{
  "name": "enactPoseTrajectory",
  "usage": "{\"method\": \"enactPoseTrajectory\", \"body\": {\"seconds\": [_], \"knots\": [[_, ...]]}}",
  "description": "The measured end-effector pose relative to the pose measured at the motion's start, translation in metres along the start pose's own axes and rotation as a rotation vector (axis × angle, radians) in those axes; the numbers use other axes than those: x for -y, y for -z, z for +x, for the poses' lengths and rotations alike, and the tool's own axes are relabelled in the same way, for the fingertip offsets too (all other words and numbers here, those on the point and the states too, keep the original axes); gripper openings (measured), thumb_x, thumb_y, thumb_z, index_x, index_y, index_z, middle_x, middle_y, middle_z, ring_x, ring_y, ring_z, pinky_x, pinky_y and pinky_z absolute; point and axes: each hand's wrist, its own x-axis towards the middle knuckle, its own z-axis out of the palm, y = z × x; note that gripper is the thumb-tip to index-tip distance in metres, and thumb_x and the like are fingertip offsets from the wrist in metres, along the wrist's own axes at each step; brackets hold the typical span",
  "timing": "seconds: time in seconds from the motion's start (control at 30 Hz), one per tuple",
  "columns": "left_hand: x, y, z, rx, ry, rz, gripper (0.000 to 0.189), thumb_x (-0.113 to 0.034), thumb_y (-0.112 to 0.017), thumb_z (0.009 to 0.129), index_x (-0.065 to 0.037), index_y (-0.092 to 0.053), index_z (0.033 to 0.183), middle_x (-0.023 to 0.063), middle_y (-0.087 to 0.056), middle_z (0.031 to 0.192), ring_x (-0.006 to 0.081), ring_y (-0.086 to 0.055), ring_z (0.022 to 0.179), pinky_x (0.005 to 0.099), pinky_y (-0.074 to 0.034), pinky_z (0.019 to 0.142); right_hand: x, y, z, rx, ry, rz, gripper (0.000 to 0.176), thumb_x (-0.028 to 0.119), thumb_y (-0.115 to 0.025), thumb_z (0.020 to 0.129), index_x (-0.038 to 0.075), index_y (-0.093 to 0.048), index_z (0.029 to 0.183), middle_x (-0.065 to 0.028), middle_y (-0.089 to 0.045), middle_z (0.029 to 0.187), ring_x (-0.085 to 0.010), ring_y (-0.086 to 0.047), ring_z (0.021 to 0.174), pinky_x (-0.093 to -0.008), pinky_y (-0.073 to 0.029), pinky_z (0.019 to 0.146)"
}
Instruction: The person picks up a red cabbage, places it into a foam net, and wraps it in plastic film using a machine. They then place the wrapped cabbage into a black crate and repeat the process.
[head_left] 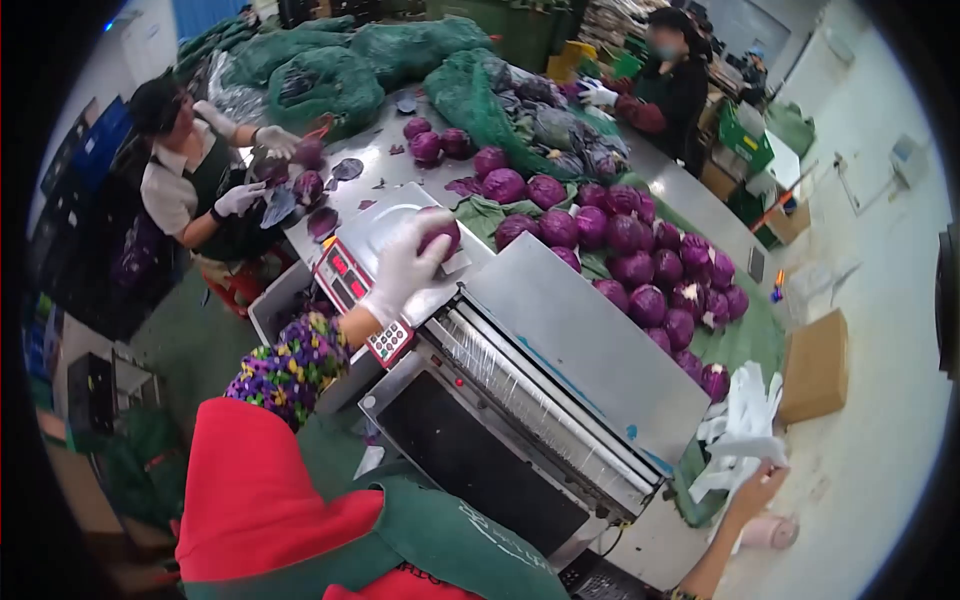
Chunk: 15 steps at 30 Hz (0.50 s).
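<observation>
My left hand (402,268), in a white glove with a flowered sleeve behind it, has its fingers wrapped round a red cabbage (441,237). That cabbage is at the near right side of the metal scale plate (380,226), beside the scale's red digital display (343,274). Far to the right, my bare right hand (762,490) grips the lower edge of a white strip (745,447) at a bunch of white strips (748,400). Between my arms stands a wrapping machine (540,400) with clear film across its rollers.
Trimmed red cabbages (640,268) are heaped behind the machine on green cloth. Green net sacks (325,90) lie at the table's back. One co-worker (205,180) handles cabbages at left; another person (670,95) stands at the far side. A cardboard box (815,368) and pink roll (769,532) are at right.
</observation>
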Motion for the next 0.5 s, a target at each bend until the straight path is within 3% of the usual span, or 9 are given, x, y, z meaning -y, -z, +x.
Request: {"method": "enactPoseTrajectory", "body": {"seconds": [0.03, 0.1, 0.17, 0.23, 0.27, 0.33, 0.4, 0.43, 0.5], "knots": [[-0.031, -0.004, -0.018, 0.049, 0.249, -0.34, 0.02, -0.007, -0.058, 0.089, -0.004, -0.064, 0.107, 0.0079, -0.064, 0.104, 0.0198, -0.061, 0.092, 0.0312, -0.048, 0.085, 0.061, 0.017, -0.007, -0.061, 0.139, 0.17, 0.019, 0.014, -0.053, 0.092, -0.002, -0.053, 0.101, -0.0146, -0.058, 0.09, -0.0252, -0.055, 0.083, -0.0336, -0.043, 0.077], [-0.113, -0.004, -0.051, 0.19, 0.113, -0.465, 0.027, -0.01, -0.06, 0.09, -0.002, -0.059, 0.116, 0.008, -0.06, 0.114, 0.0176, -0.057, 0.105, 0.0305, -0.044, 0.093, 0.135, 0.037, -0.032, 0.274, 0.335, 0.121, 0.013, 0.012, -0.054, 0.089, -0.001, -0.054, 0.093, -0.0117, -0.057, 0.08, -0.0224, -0.054, 0.074, -0.033, -0.043, 0.069], [-0.178, -0.027, -0.076, 0.159, 0.034, -0.677, 0.036, -0.014, -0.068, 0.082, -0.004, -0.058, 0.115, 0.0088, -0.061, 0.108, 0.0206, -0.059, 0.097, 0.0329, -0.044, 0.089, 0.19, 0.019, -0.072, 0.601, 0.469, 0.2, 0.008, 0.008, -0.059, 0.083, 0.001, -0.058, 0.086, -0.0073, -0.049, 0.065, -0.0122, -0.048, 0.058, -0.0287, -0.04, 0.057], [-0.199, -0.04, -0.103, 0.388, 0.226, -0.819, 0.039, -0.015, -0.066, 0.085, -0.003, -0.054, 0.12, 0.0088, -0.058, 0.112, 0.017, -0.055, 0.104, 0.0306, -0.042, 0.093, 0.237, 0.005, -0.11, 0.937, 0.29, 0.319, 0.009, 0.008, -0.059, 0.084, 0.0, -0.059, 0.088, -0.0051, -0.051, 0.064, -0.0058, -0.046, 0.058, -0.0248, -0.038, 0.054], [-0.199, -0.043, -0.113, 0.61, 0.444, -0.932, 0.04, -0.015, -0.065, 0.088, -0.001, -0.052, 0.124, 0.008, -0.057, 0.115, 0.0149, -0.053, 0.109, 0.0294, -0.04, 0.097, 0.248, -0.005, -0.121, 1.018, 0.164, 0.43, 0.012, 0.009, -0.058, 0.086, -0.002, -0.059, 0.09, -0.0023, -0.056, 0.068, -0.0031, -0.047, 0.061, -0.0222, -0.038, 0.054], [-0.196, -0.039, -0.122, 0.553, 0.592, -1.057, 0.038, -0.015, -0.063, 0.089, -0.001, -0.051, 0.122, 0.0059, -0.058, 0.111, 0.0119, -0.054, 0.106, 0.0273, -0.042, 0.094, 0.25, -0.025, -0.129, 1.184, -0.149, 0.702, 0.021, 0.017, -0.058, 0.09, -0.003, -0.059, 0.093, -0.0001, -0.057, 0.071, -0.005, -0.048, 0.062, -0.0212, -0.039, 0.055], [-0.19, -0.028, -0.121, 0.163, 0.568, -1.132, 0.027, -0.014, -0.061, 0.09, -0.001, -0.055, 0.113, 0.0026, -0.059, 0.103, 0.0091, -0.056, 0.095, 0.025, -0.045, 0.087, 0.246, -0.053, -0.141, 1.145, -0.16, 0.819, 0.03, 0.025, -0.06, 0.091, -0.004, -0.058, 0.097, -0.0005, -0.058, 0.074, -0.0059, -0.05, 0.064, -0.0209, -0.04, 0.057], [-0.184, -0.021, -0.121, 0.221, 0.783, -1.318, 0.018, -0.012, -0.061, 0.09, -0.001, -0.057, 0.104, 0.0025, -0.058, 0.102, 0.0076, -0.055, 0.093, 0.0256, -0.045, 0.083, 0.247, -0.062, -0.145, 1.084, -0.187, 0.944, 0.038, 0.032, -0.062, 0.091, -0.004, -0.058, 0.101, -0.001, -0.059, 0.077, -0.0068, -0.051, 0.065, -0.0206, -0.042, 0.059], [-0.169, -0.019, -0.123, 0.212, 0.76, -1.234, 0.016, -0.012, -0.06, 0.09, -0.002, -0.057, 0.102, 0.0026, -0.057, 0.101, 0.0084, -0.055, 0.092, 0.0258, -0.045, 0.082, 0.285, -0.077, -0.182, 0.994, -0.173, 1.066, 0.045, 0.038, -0.062, 0.089, -0.004, -0.056, 0.106, -0.0029, -0.062, 0.081, -0.0088, -0.056, 0.07, -0.0216, -0.045, 0.063]]}}
